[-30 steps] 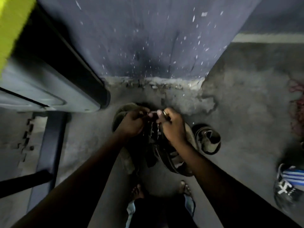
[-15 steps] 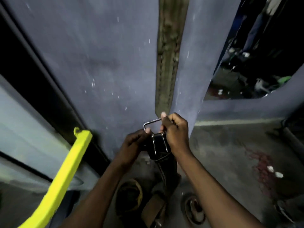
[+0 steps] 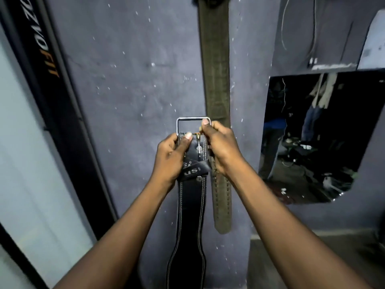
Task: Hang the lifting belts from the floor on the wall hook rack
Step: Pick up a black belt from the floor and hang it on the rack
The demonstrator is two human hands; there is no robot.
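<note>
I hold a black leather lifting belt (image 3: 190,215) upright in front of the blue-grey wall, its length hanging down between my forearms. My left hand (image 3: 171,158) grips the belt's top end from the left, thumb on the leather. My right hand (image 3: 221,150) grips the right side, thumb against the belt's silver metal buckle (image 3: 192,119), which stands above both hands. An olive-brown belt (image 3: 215,80) hangs flat on the wall just behind and to the right, from a dark rack (image 3: 208,0) at the top edge of the frame.
A tall black machine frame with "FIT" lettering (image 3: 49,65) and a pale panel (image 3: 25,153) stand at the left. A mirror (image 3: 316,138) leans on the wall at the right, and loose cables (image 3: 284,24) hang above it. A strip of floor (image 3: 312,257) shows at the bottom right.
Both hands have lifted the black belt off the floor to chest height. My view has swung up from the floor to the wall, so the other belts on the floor are out of sight.
</note>
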